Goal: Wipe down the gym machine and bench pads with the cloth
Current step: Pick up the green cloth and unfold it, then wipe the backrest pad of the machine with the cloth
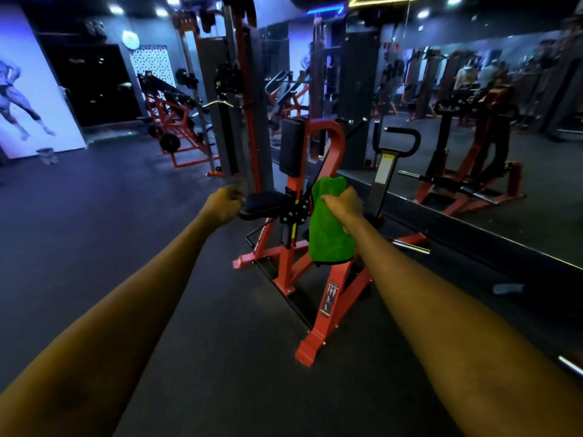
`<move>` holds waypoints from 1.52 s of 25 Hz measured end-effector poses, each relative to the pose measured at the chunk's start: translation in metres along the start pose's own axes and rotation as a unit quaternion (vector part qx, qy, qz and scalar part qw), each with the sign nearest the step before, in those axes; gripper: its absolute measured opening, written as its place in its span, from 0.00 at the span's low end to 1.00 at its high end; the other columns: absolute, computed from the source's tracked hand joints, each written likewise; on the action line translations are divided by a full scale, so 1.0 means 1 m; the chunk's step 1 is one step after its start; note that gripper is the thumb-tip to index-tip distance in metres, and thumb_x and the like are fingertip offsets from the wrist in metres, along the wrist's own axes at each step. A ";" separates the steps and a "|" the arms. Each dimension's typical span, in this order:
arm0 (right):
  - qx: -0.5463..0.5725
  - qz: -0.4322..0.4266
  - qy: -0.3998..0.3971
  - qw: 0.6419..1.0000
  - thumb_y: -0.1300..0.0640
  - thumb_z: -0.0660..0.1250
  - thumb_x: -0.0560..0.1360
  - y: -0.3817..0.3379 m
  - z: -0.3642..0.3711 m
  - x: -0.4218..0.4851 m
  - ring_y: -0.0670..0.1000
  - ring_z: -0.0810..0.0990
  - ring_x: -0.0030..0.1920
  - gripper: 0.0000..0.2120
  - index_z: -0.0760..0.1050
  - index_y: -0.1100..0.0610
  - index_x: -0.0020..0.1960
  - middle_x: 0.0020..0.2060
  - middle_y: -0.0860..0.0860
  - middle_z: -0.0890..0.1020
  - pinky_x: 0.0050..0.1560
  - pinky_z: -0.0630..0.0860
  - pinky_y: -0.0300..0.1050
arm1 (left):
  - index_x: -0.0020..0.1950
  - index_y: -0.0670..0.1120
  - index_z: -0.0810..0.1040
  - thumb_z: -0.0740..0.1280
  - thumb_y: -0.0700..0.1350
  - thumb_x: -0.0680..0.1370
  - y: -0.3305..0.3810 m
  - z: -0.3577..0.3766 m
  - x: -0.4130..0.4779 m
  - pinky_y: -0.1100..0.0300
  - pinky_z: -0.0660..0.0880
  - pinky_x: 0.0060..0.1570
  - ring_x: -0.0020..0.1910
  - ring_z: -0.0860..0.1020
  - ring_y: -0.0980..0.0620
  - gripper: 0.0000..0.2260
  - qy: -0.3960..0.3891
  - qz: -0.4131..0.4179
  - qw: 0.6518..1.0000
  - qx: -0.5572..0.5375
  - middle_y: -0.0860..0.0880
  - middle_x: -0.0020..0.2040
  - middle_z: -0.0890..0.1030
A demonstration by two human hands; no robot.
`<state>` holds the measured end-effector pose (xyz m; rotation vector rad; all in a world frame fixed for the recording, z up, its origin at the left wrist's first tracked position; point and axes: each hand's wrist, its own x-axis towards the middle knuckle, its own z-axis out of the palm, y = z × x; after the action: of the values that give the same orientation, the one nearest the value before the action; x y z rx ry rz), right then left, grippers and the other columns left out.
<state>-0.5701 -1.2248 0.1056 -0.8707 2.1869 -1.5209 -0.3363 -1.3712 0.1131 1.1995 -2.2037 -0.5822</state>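
Green cloth (328,234) hangs bunched in the gripping right hand (342,201), before the red machine (328,298); left hand (225,205) curled beside seat pad (265,205), hold indeterminate; both pads seemingly still unwiped.

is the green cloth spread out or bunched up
Bunched up: the right hand grips the green cloth near its top and the rest hangs loose in front of the red machine frame.
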 end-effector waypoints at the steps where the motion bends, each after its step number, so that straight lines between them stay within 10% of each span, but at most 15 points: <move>1: 0.002 -0.003 -0.013 1.000 0.53 0.70 0.78 -0.002 0.010 0.003 0.62 0.76 0.65 0.23 0.70 0.62 0.69 0.65 0.61 0.77 0.59 0.72 0.49 | 0.59 0.39 0.81 0.64 0.37 0.79 -0.007 0.003 0.008 0.56 0.72 0.55 0.58 0.78 0.42 0.11 -0.010 0.004 1.000 0.004 0.41 0.58 0.82; 38: -0.028 0.051 0.118 0.991 0.50 0.72 0.75 -0.053 0.299 0.542 0.64 0.77 0.63 0.27 0.73 0.61 0.69 0.64 0.63 0.78 0.61 0.74 0.52 | 0.62 0.42 0.80 0.62 0.37 0.80 -0.153 0.122 0.645 0.52 0.74 0.61 0.58 0.79 0.44 0.13 -0.110 0.125 0.984 -0.060 0.44 0.58 0.81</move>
<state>-0.7880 -1.8060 0.0809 -0.6107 2.4103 -1.5896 -0.6083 -1.9875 0.0991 0.8123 -2.4163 -0.7594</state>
